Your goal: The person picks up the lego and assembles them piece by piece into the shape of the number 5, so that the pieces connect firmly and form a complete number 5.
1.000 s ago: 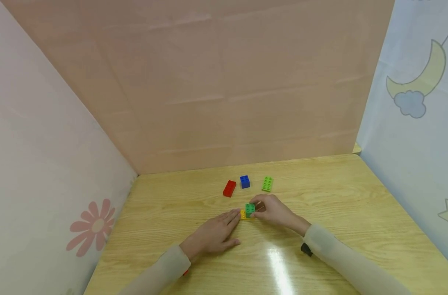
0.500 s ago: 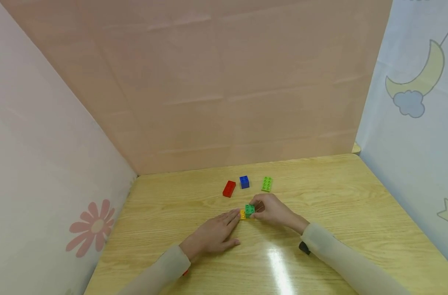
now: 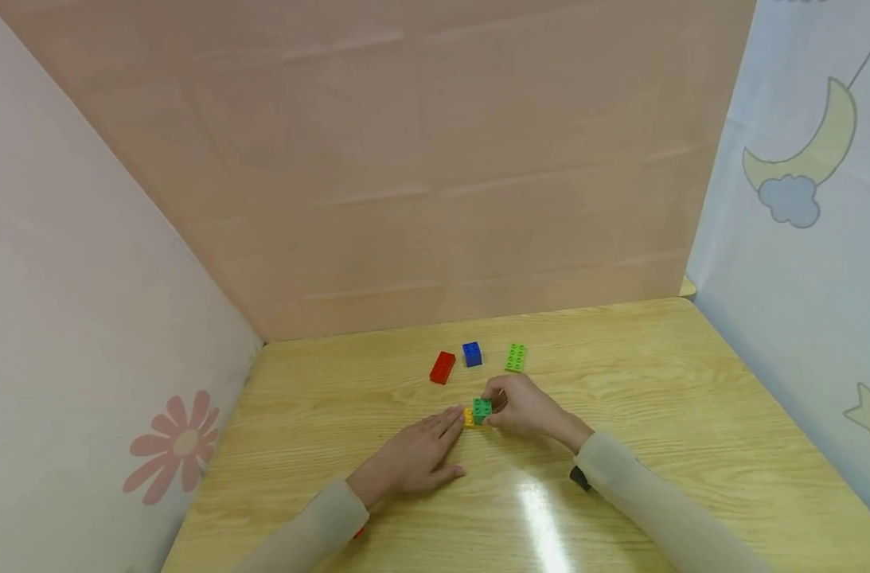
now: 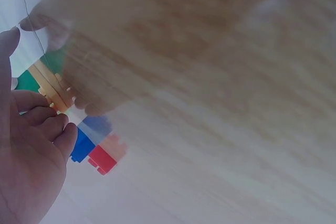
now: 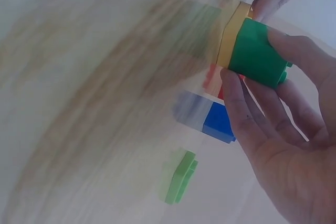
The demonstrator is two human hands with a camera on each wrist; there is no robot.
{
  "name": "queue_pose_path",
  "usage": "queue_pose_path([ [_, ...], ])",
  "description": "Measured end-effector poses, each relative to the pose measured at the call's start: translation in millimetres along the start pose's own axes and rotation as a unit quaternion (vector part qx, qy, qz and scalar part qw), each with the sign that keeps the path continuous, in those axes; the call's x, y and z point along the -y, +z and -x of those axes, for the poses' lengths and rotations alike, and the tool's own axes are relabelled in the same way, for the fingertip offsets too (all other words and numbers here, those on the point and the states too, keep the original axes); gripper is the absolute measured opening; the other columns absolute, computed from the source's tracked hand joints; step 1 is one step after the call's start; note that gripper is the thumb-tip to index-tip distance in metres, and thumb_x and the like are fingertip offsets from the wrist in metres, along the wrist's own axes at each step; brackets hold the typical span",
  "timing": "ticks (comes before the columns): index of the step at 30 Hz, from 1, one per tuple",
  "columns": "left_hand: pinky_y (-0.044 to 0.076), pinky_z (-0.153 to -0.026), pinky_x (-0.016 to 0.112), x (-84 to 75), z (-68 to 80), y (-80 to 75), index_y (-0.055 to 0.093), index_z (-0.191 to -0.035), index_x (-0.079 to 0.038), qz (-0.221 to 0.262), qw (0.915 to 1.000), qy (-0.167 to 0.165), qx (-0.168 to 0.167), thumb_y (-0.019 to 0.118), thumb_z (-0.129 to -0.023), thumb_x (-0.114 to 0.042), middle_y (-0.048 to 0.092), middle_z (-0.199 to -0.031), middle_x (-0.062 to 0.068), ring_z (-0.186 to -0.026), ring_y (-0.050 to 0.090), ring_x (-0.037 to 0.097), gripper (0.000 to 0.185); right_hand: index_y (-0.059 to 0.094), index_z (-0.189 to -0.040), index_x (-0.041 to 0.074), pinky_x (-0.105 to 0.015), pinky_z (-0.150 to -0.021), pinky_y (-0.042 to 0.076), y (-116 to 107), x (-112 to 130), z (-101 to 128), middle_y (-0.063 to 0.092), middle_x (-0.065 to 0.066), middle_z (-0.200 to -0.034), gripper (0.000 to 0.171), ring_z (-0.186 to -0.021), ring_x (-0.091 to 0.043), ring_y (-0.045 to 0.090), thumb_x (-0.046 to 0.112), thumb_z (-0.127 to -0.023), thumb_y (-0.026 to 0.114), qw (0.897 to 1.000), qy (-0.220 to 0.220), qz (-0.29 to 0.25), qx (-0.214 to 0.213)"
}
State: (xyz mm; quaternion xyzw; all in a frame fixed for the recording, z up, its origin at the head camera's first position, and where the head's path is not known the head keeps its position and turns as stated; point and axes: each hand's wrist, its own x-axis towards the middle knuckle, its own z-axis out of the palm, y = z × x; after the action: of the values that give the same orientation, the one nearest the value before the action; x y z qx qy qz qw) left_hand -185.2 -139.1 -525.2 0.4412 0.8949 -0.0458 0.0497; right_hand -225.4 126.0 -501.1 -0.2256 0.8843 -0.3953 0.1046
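A green square brick [image 3: 481, 410] sits on the right part of a thin yellow brick [image 3: 469, 417] lying on the table. My right hand [image 3: 529, 407] pinches the green brick between thumb and fingers; the right wrist view shows the thumb on one side of the green brick [image 5: 257, 53] and a fingertip low on the opposite side. My left hand [image 3: 416, 455] lies with fingers stretched out, their tips right at the left end of the yellow brick. In the left wrist view, the fingers partly hide the yellow brick [image 4: 51, 85].
Behind the hands lie a red brick [image 3: 442, 368], a blue brick [image 3: 472, 354] and a flat light-green brick [image 3: 516, 357]. Another red piece [image 3: 359, 532] peeks out by the left sleeve. A small black object [image 3: 580, 478] shows beside the right sleeve. A pinkish-brown panel [image 3: 420, 199] stands along the back.
The head view has turned slightly, shifting the scene a little left. My right wrist and sleeve have edged left. Both hands keep their places at the bricks.
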Motion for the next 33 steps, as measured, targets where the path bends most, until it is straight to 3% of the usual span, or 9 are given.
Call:
queue_pose_path([
  [15,0.034,-0.13,0.039,-1.7,1.9,0.8,0.025,-0.166,-0.004,0.009,0.9999,-0.001,-0.01,0.032,-0.11,-0.062,0.022,-0.176,0.012,-0.163,0.027,0.024,0.08,0.073,-0.095,0.01,-0.034,-0.08,0.064,-1,4,-5,0.077,-0.004,-0.098,0.025,-0.087,-0.013,0.072,0.011,-0.079,0.092,0.999,0.026,0.025,0.005],
  [24,0.036,-0.129,0.04,-1.8,1.8,3.3,0.024,-0.166,-0.004,0.003,0.9998,-0.002,-0.021,0.031,-0.11,-0.062,0.022,-0.176,0.013,-0.163,0.028,0.024,0.081,0.073,-0.093,0.01,-0.035,-0.081,0.063,-2,8,-8,0.076,-0.003,-0.096,0.025,-0.087,-0.014,0.071,0.008,-0.077,0.092,0.999,0.044,0.01,0.005],
  [33,0.037,-0.128,0.04,-2.0,-0.1,4.3,0.024,-0.166,-0.004,0.007,0.9998,-0.006,-0.02,0.031,-0.109,-0.064,0.021,-0.176,0.012,-0.162,0.028,0.024,0.083,0.072,-0.09,0.011,-0.035,-0.081,0.061,-9,18,-12,0.074,-0.001,-0.094,0.026,-0.085,-0.012,0.067,0.006,-0.076,0.093,0.998,0.052,0.034,0.027],
])
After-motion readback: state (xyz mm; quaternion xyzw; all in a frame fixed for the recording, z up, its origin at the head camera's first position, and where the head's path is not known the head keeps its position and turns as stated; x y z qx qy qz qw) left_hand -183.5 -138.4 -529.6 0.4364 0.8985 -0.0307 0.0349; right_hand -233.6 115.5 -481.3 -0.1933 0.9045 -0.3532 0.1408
